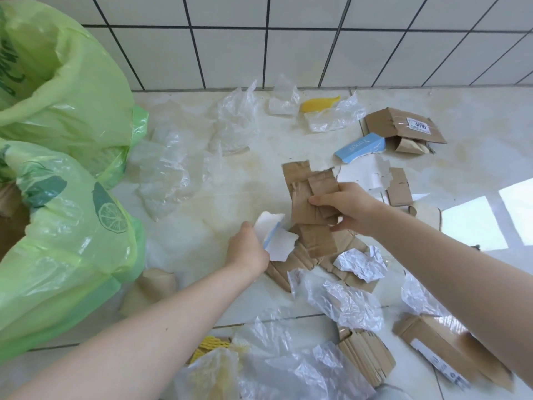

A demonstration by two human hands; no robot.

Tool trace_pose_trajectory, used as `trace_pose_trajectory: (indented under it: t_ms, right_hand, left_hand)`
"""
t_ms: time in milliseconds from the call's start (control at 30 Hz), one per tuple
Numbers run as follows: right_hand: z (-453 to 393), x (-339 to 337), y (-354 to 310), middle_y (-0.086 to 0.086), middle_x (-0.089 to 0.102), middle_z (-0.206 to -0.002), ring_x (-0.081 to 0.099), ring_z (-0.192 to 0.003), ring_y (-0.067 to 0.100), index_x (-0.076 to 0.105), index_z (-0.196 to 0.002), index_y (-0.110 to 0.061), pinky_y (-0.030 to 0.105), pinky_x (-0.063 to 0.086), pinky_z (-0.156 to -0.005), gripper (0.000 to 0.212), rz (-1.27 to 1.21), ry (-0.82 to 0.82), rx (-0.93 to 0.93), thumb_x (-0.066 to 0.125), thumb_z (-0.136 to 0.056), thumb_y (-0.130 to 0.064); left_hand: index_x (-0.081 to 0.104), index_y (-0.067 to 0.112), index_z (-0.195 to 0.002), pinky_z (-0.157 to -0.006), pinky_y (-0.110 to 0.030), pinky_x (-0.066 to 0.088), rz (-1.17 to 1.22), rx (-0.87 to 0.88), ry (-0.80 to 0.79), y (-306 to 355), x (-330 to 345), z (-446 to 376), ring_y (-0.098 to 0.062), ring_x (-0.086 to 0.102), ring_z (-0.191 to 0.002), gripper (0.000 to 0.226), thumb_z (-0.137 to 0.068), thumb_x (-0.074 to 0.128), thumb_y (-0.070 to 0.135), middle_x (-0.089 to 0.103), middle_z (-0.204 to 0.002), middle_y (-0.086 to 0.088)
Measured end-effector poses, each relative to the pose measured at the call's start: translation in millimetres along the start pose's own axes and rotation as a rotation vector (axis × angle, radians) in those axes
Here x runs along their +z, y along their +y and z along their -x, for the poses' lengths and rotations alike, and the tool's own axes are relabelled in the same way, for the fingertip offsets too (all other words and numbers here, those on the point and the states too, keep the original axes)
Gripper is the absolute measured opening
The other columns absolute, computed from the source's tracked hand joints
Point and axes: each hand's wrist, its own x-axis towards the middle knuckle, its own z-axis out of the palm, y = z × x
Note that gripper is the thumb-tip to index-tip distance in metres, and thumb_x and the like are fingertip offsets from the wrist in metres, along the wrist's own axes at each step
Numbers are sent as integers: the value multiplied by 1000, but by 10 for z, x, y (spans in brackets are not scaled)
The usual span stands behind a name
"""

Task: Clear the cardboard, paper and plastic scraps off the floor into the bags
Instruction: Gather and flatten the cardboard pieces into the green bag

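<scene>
My right hand grips a stack of torn brown cardboard pieces above the middle of the floor. To its left, my left hand holds a torn white and blue paper scrap. More brown cardboard lies under both hands, with a crumpled white paper beside it. Two open light-green bags stand at the left, one at the back and one nearer with a lemon print.
Clear plastic sheets lie at left centre, by the tiled wall and in front. A blue carton and an open cardboard box sit back right. Flattened cardboard and yellow netting lie near me.
</scene>
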Motion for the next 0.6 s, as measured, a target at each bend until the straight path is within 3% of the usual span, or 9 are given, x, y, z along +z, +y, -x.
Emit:
trace_pose_trajectory:
  t_ms: [100,200,333,400,500,600]
  right_hand:
    - [114,51,215,14,62,-94,56,-83,28,62,-108,-3,61,51,-84,37,-88,-26,42,78,-76,-13]
    - [182,76,313,11,65,-96,62,-83,25,63,-112,-5,49,56,-80,38,-188,-11,42,77,-77,-11]
    - [235,24,309,7,66,-90,62,-80,21,66,-101,-10,48,55,-80,25,-360,17,15,75,-78,-8]
    - [273,51,314,7,67,-86,64,-80,22,66,-95,-11,49,56,-76,18,-386,-3,-1,74,-79,-7]
    - [320,170,346,3,69,-73,66,-71,20,65,-90,-10,41,57,-63,14,-360,-15,-27,74,-79,-6]
    - [326,250,369,6,71,-85,69,-78,22,66,-94,-9,39,57,-65,20,-344,11,-51,77,-77,-7]
  left_hand:
    - [45,12,-103,-71,-36,53,242,-150,-13,-51,41,72,-33,61,-95,34,-78,66,8,56,-105,-11]
    - [47,13,-102,-72,-36,54,398,-214,17,-101,86,119,-31,60,-89,35,-76,69,6,58,-102,-10]
    - [51,13,-103,-72,-36,55,509,-243,41,-134,113,169,-31,61,-89,36,-74,70,2,60,-98,-9]
    - [53,11,-103,-65,-33,53,578,-247,40,-115,110,189,-30,60,-83,37,-73,70,-1,60,-95,-10]
    - [52,12,-97,-64,-34,51,586,-239,42,-102,88,196,-30,60,-80,36,-71,71,-2,61,-93,-12]
    - [52,11,-101,-68,-33,49,524,-221,49,-134,55,238,-30,60,-81,39,-70,74,1,61,-95,-11]
